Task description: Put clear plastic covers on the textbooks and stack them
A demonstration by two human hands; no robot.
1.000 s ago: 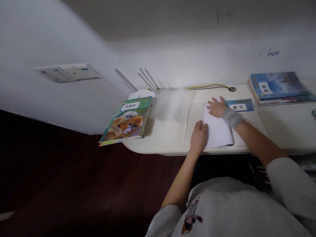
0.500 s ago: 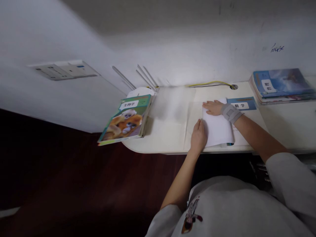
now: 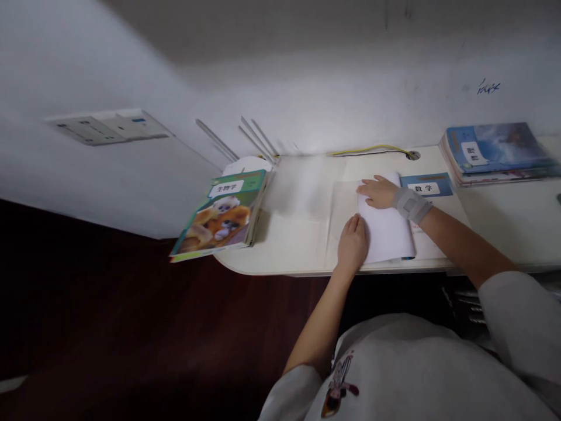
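A math textbook (image 3: 438, 219) with a blue band lies near the desk's front edge. A white sheet (image 3: 388, 234) is folded over its left part. My right hand (image 3: 377, 192), with a grey band at the wrist, rests flat on the sheet's upper part, fingers spread. Along the sheet's lower left edge lies my left hand (image 3: 352, 242), fingers stretched out and close together; its thumb side touches the paper. A translucent sheet (image 3: 307, 187) spreads on the desk to the left of the book. What is under the palms is hidden.
A stack topped by a green biology textbook (image 3: 223, 216) overhangs the desk's rounded left end. Another stack with a blue physics textbook (image 3: 495, 146) sits at the right. A yellow cable (image 3: 372, 149) runs along the wall to a hole. Wall sockets (image 3: 109, 127) are at the left.
Both hands stay at almost the same places on the sheet. The right fingers look slightly more spread. The whole view has shifted a little.
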